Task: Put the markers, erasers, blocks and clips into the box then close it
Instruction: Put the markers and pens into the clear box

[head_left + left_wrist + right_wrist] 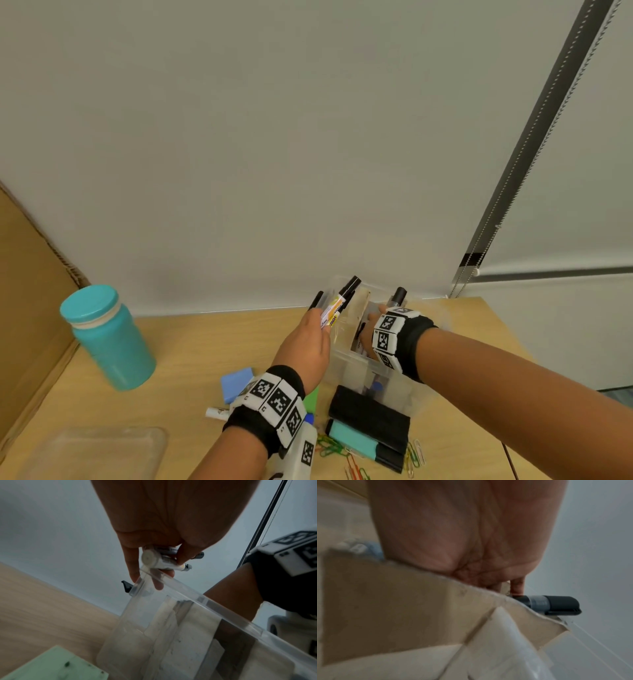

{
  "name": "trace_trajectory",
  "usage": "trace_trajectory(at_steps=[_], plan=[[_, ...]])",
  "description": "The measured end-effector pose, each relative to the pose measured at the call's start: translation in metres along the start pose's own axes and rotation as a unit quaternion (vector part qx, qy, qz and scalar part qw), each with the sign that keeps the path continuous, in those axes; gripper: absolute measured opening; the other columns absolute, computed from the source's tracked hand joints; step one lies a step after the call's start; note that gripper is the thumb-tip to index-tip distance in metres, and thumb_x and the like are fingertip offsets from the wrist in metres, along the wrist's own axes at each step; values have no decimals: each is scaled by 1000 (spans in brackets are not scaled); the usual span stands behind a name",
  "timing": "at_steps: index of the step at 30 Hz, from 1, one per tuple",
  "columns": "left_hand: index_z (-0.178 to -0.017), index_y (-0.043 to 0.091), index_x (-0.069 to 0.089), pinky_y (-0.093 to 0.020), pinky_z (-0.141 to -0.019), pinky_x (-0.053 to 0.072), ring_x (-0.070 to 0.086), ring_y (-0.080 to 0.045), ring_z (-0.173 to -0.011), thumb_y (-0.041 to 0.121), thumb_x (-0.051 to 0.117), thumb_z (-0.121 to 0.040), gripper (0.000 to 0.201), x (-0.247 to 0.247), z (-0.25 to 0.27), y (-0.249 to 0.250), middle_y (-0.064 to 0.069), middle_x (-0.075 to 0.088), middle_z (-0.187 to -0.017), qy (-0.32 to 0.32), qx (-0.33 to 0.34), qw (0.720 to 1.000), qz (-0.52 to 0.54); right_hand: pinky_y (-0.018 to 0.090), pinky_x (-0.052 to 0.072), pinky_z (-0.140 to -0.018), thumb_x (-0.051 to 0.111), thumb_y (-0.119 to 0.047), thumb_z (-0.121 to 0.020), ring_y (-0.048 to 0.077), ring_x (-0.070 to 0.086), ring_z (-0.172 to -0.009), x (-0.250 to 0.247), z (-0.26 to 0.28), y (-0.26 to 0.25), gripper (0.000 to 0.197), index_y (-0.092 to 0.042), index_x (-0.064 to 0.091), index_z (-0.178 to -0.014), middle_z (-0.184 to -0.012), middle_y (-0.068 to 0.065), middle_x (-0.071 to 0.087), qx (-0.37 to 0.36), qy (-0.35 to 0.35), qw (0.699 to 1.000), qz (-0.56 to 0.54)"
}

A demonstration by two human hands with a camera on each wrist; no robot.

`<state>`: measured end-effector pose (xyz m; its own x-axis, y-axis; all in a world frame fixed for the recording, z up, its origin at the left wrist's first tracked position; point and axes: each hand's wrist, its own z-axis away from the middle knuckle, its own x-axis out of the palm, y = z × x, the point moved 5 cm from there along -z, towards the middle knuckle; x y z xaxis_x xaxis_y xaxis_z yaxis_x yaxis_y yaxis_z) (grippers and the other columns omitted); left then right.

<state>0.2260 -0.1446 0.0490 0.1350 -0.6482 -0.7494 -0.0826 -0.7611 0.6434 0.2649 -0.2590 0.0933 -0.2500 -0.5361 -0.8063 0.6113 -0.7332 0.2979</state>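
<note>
My left hand (313, 334) grips a bunch of black-capped markers (339, 305) just over the left rim of the clear plastic box (404, 394). The wrist view shows those markers (161, 561) pinched between thumb and fingers above the box rim (188, 592). My right hand (371, 330) reaches inside the box and holds a black-capped marker (399, 296), whose cap (556, 604) sticks out past the fingers. On the table in front of the box lie a black eraser (370, 414), a teal eraser (363, 442), a blue block (236, 383), a green block (311, 399), another marker (217, 413) and coloured clips (332, 448).
A teal bottle (106, 339) stands at the left, beside a cardboard sheet (30, 291). The clear lid (92, 452) lies at the near left. A cardboard divider (402, 601) sits inside the box. The box stands close to the wall; the table edge runs at the right.
</note>
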Motion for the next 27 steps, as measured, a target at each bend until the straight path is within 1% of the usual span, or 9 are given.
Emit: trace_trajectory(at_steps=[3,6,10,13,15,17,19,23,27], plan=[[-118,17,40,-21,-56,42,48,-8,-64,28,33,-101,22,0,0,1,0,54,-99,0,4,1000,3,43,35,-106,57,-28,-92,29,44,-125,6,-12,9,42,-18,50,-133,-140,6,45,8,1,997,81],[-117,17,40,-23,-56,43,48,-8,-63,28,32,-101,21,-1,1,1,0,54,-98,3,2,1000,14,38,39,-100,59,-29,-90,25,42,-120,-3,-10,23,37,-23,54,-127,-130,1,51,5,40,998,57],[-120,18,41,-17,-50,31,42,-5,-59,28,32,-102,22,-3,3,3,6,46,-83,16,-5,998,65,33,49,-89,55,-18,-93,19,44,-113,-13,16,41,36,-24,51,-128,-123,-1,50,-7,171,985,-16],[-120,21,42,-18,-51,31,42,-6,-60,28,32,-101,22,-4,5,3,6,46,-79,44,-30,994,98,34,51,-88,54,-5,-91,18,48,-109,-5,30,39,42,-22,51,-129,-124,0,50,-34,217,974,-60],[-121,19,44,-21,-57,35,44,-9,-68,26,33,-101,24,-7,7,7,3,49,-87,77,-33,993,87,36,52,-89,52,-1,-90,21,52,-109,4,29,31,45,-18,50,-131,-128,3,49,-52,213,973,-76],[-122,17,45,-30,-72,44,46,-15,-85,23,33,-100,26,-10,11,14,-3,51,-101,93,-36,994,53,37,52,-89,49,1,-91,24,54,-109,13,23,23,45,-14,47,-133,-132,7,48,-59,210,973,-79],[-124,17,44,-37,-84,44,41,-17,-95,22,33,-100,27,-12,17,18,-4,52,-109,91,-45,995,11,37,50,-93,47,1,-91,25,52,-117,18,23,19,51,-12,39,-140,-140,8,43,-54,221,969,-93],[-122,14,46,-30,-82,41,41,-15,-94,21,32,-100,26,-13,27,21,-4,53,-109,60,-35,997,-21,33,40,-106,47,0,-92,21,35,-137,38,40,43,61,-16,28,-147,-153,3,30,43,274,939,-201],[-117,13,45,-22,-77,41,45,-11,-89,20,34,-100,22,-10,32,36,-2,43,-113,36,-13,998,-50,35,22,-118,37,-31,-100,24,18,-145,89,54,64,55,-12,22,-149,-158,9,18,174,280,888,-321]])
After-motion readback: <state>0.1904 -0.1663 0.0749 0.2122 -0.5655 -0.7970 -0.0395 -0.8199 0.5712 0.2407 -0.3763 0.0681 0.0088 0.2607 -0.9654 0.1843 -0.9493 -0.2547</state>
